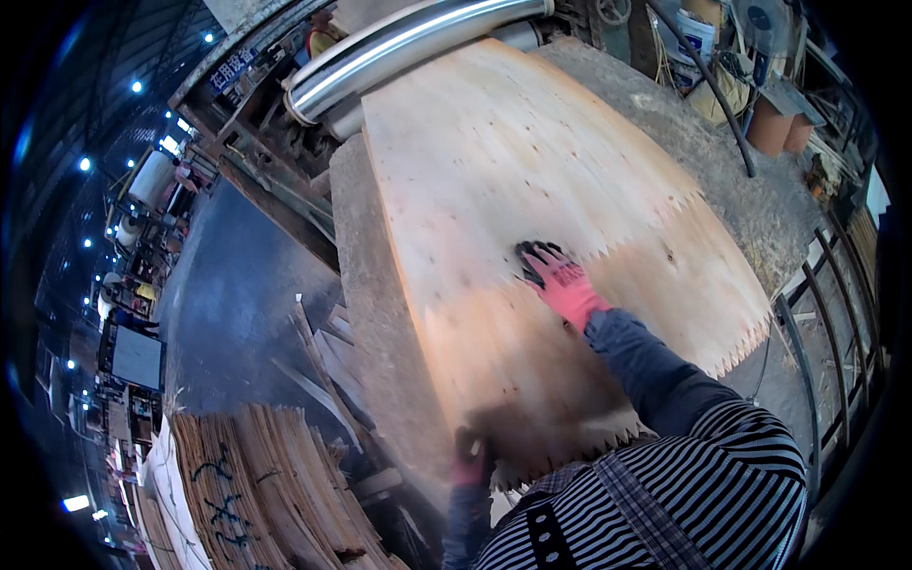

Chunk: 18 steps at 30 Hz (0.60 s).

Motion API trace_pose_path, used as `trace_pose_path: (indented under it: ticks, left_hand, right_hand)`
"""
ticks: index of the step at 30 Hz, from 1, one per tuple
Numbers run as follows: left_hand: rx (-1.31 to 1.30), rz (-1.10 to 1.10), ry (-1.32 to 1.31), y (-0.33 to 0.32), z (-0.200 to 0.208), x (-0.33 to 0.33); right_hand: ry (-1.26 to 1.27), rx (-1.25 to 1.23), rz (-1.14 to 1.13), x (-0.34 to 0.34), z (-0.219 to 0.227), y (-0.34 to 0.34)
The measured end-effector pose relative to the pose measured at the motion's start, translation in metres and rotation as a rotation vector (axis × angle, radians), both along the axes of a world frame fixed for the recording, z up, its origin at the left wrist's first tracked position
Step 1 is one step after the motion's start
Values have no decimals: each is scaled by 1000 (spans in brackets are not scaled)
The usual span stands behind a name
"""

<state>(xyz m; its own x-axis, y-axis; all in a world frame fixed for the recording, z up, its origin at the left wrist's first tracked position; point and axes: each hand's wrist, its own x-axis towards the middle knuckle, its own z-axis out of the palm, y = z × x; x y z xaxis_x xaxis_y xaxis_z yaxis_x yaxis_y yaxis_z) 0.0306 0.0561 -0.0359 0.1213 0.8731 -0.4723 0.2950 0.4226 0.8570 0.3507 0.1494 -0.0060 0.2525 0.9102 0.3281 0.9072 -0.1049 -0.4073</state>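
Note:
My right hand (562, 287), in a pink glove with black fingertips, lies flat with its fingers stretched out on a pale wood veneer sheet (513, 161). Its palm is close to that sheet's jagged near edge. Under the pale sheet, a more orange veneer sheet (532, 351) shows toward me, also with a toothed near edge. My left hand (467, 464), gloved in pink and black, is at the near left corner of the orange sheet. Blur and shadow there hide whether its fingers grip the wood. At the far end, the sheets reach a shiny metal roller (418, 57).
A stack of veneer sheets (256, 484) stands at the lower left, with wood scraps (332, 361) beside it. Metal rails (826, 332) rise at the right. Buckets (693, 43) and brown cylinders (774, 128) sit at the far right, near a leaning dark bar (708, 81).

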Motion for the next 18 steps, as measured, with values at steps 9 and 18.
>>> trace_pose_path:
  ticks: [9,18]
  left_hand:
    - [-73,65,-200,25,23,-8]
    - [117,-248,-416,11,132,43]
  right_hand:
    - [43,1,189,-50,28,-63]
    - [-36,-383,452,-64,-2,-249]
